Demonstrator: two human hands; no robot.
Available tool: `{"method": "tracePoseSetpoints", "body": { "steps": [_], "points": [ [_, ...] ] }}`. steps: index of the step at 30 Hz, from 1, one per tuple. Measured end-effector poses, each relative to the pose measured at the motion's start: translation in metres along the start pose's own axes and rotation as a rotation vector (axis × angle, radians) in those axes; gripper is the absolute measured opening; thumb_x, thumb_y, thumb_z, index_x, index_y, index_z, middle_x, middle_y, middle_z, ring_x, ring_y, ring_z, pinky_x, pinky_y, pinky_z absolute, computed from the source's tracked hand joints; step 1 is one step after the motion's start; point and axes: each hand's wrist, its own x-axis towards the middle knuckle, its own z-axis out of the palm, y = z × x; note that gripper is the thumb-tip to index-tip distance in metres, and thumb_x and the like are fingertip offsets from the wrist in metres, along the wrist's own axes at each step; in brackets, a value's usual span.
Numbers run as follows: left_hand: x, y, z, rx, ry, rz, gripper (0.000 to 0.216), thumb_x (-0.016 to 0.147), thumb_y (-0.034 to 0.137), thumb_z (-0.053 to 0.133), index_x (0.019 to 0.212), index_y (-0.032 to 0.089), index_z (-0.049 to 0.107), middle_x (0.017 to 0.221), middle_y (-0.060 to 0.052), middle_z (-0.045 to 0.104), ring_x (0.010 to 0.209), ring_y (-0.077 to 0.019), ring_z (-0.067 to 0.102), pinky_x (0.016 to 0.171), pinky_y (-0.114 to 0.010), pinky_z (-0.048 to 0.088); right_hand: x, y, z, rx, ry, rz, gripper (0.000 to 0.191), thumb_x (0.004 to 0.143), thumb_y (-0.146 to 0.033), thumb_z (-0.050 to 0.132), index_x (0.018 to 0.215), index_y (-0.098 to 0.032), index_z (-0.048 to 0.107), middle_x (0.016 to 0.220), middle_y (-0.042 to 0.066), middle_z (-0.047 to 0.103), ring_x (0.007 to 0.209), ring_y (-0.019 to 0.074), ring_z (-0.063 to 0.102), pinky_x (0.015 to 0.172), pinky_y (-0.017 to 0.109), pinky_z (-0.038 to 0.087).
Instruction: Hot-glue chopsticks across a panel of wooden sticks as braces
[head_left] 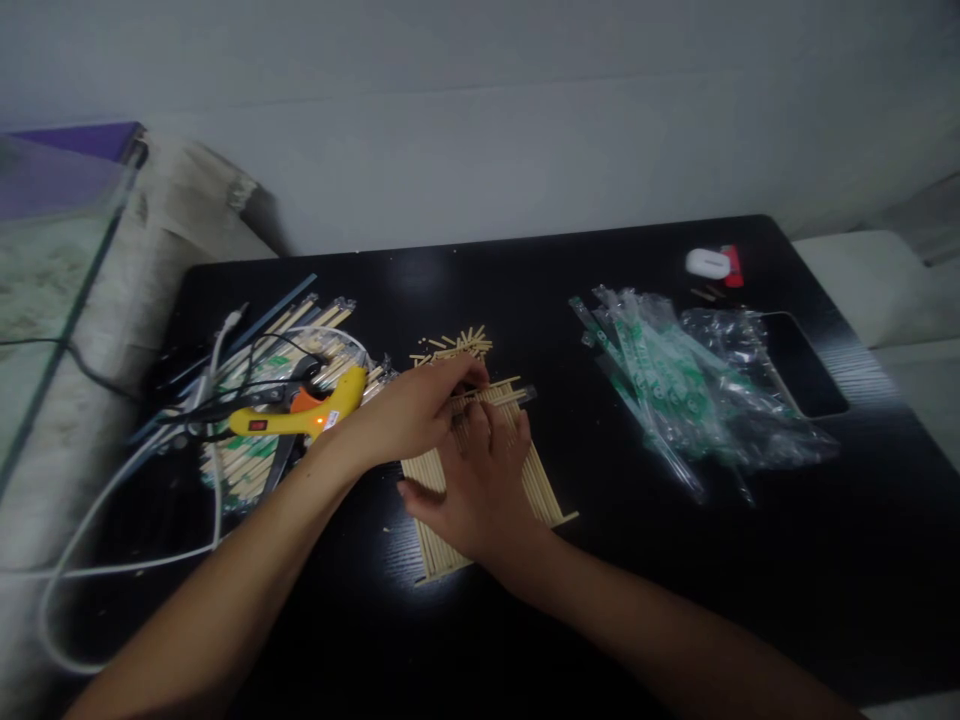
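A flat panel of pale wooden sticks laid side by side, with a crosswise stick at its near edge, lies on the black table. My right hand rests palm down over it, thumb out to the left and fingers spread. Across the panel's far end is a pair of chopsticks in a clear wrapper, its end poking out to the right. My left hand reaches in from the left, its fingers curled closed at this pair; the fingertips are partly hidden. Just beyond is a pile of short cut stick pieces.
A yellow hot glue gun with a lit orange light lies on wrapped chopsticks at left, among white and black cables. At right are empty plastic wrappers, a phone, a white case and a red object.
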Motion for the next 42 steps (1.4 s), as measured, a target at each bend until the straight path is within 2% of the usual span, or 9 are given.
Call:
{"method": "tracePoseSetpoints", "body": {
  "steps": [6, 10, 16, 19, 21, 26, 31, 36, 42],
  "points": [
    [-0.002, -0.003, -0.002, -0.047, -0.014, 0.002, 0.05, 0.086, 0.005, 0.049, 0.129, 0.029, 0.056, 0.131, -0.003, 0.07, 0.116, -0.0204, 0.069, 0.099, -0.037, 0.054, 0.001, 0.0, -0.002, 0.007, -0.003, 0.01, 0.068, 0.089, -0.069, 0.062, 0.135, -0.019, 0.064, 0.142, 0.025, 0.057, 0.137, 0.0436, 0.043, 0.116, 0.073, 0.022],
    [-0.006, 0.0, -0.013, -0.096, 0.04, -0.046, 0.037, 0.09, 0.016, 0.058, 0.126, 0.026, 0.056, 0.125, -0.004, 0.071, 0.103, -0.019, 0.072, 0.086, -0.032, 0.058, 0.001, 0.0, -0.001, 0.0, -0.019, 0.005, 0.06, 0.09, -0.07, 0.061, 0.125, -0.021, 0.067, 0.144, 0.023, 0.056, 0.137, 0.0433, 0.043, 0.116, 0.074, 0.022],
    [-0.019, 0.011, -0.043, -0.018, 0.374, -0.061, 0.026, 0.087, 0.037, 0.077, 0.107, 0.024, 0.066, 0.087, 0.002, 0.07, 0.079, -0.016, 0.067, 0.075, -0.03, 0.054, 0.0, 0.0, -0.001, -0.018, -0.005, -0.007, 0.064, 0.089, -0.071, 0.063, 0.128, -0.02, 0.064, 0.144, 0.025, 0.054, 0.138, 0.0437, 0.042, 0.116, 0.074, 0.022],
    [-0.026, 0.015, -0.053, -0.042, 0.532, -0.06, 0.023, 0.084, 0.04, 0.082, 0.097, 0.025, 0.07, 0.08, 0.003, 0.066, 0.073, -0.0143, 0.062, 0.07, -0.028, 0.05, 0.0, 0.0, -0.001, -0.03, 0.001, -0.006, 0.063, 0.087, -0.072, 0.065, 0.124, -0.021, 0.064, 0.143, 0.024, 0.053, 0.136, 0.0432, 0.042, 0.115, 0.073, 0.024],
    [-0.028, 0.015, -0.054, -0.025, 0.558, -0.07, 0.018, 0.086, 0.04, 0.08, 0.095, 0.026, 0.072, 0.078, 0.004, 0.067, 0.071, -0.0143, 0.061, 0.067, -0.028, 0.048, 0.0, 0.001, 0.0, -0.033, 0.017, -0.006, 0.063, 0.086, -0.072, 0.066, 0.124, -0.022, 0.064, 0.142, 0.023, 0.054, 0.136, 0.0435, 0.042, 0.115, 0.073, 0.024],
    [-0.017, 0.008, -0.035, 0.101, 0.322, -0.099, 0.025, 0.1, 0.043, 0.061, 0.097, 0.023, 0.075, 0.083, 0.0, 0.074, 0.074, -0.0163, 0.065, 0.067, -0.028, 0.047, 0.0, 0.002, 0.0, -0.034, 0.013, -0.005, 0.063, 0.087, -0.072, 0.064, 0.124, -0.021, 0.066, 0.142, 0.023, 0.055, 0.134, 0.044, 0.043, 0.115, 0.072, 0.023],
    [0.0, 0.002, -0.004, 0.254, 0.155, -0.015, 0.026, 0.101, 0.025, 0.048, 0.1, 0.019, 0.073, 0.099, -0.005, 0.073, 0.09, -0.0203, 0.068, 0.08, -0.033, 0.05, 0.002, 0.001, -0.003, -0.017, -0.01, -0.001, 0.061, 0.09, -0.071, 0.061, 0.123, -0.02, 0.068, 0.142, 0.023, 0.056, 0.135, 0.044, 0.042, 0.115, 0.072, 0.022],
    [0.004, 0.0, 0.005, 0.263, 0.09, -0.035, 0.026, 0.1, 0.02, 0.046, 0.103, 0.02, 0.072, 0.103, -0.006, 0.073, 0.097, -0.0227, 0.068, 0.089, -0.037, 0.052, 0.003, 0.0, -0.004, -0.012, -0.023, -0.001, 0.073, 0.09, -0.071, 0.059, 0.143, -0.02, 0.06, 0.145, 0.023, 0.055, 0.136, 0.043, 0.042, 0.115, 0.073, 0.021],
    [0.006, -0.002, 0.002, 0.239, 0.063, 0.007, 0.028, 0.099, 0.016, 0.044, 0.102, 0.02, 0.072, 0.101, -0.005, 0.072, 0.092, -0.021, 0.068, 0.087, -0.036, 0.052, 0.002, 0.0, -0.002, 0.009, -0.047, 0.013, 0.07, 0.089, -0.07, 0.06, 0.138, -0.019, 0.064, 0.145, 0.023, 0.054, 0.136, 0.0449, 0.04, 0.116, 0.074, 0.018]
  ]
}}
